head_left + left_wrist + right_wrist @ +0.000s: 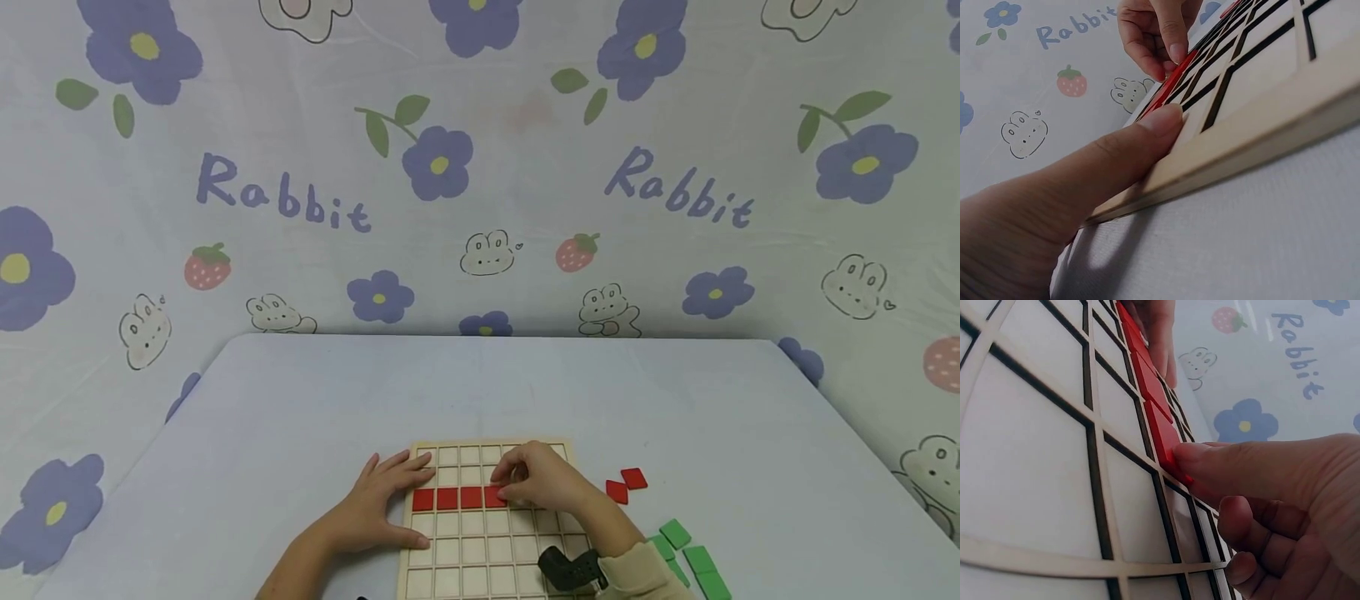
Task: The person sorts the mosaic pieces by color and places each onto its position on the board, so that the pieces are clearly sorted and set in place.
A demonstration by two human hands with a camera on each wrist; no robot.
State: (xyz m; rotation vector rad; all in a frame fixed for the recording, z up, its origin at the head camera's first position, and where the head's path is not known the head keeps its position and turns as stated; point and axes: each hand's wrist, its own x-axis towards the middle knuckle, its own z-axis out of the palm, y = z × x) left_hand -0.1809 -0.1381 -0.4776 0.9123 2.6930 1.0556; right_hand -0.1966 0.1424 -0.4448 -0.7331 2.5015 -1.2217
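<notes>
A wooden grid board [471, 550] lies on the white table. Three red square tiles [447, 498] sit side by side in one row, starting at the left edge. A fourth red tile [1163, 434] is at the end of that row, pinched at its near corner by the thumb and a finger of my right hand [543, 477]. In the right wrist view its other fingers curl loosely above the bare cells. My left hand [371, 504] rests spread on the board's left side, its thumb [1163, 120] lying across the rim.
Two loose red tiles [617, 492] lie right of the board. Several green tiles [701, 559] are nearer, by the right forearm. A black wrist device [566, 569] hangs over the board's lower right. Behind the table hangs a patterned cloth [480, 167].
</notes>
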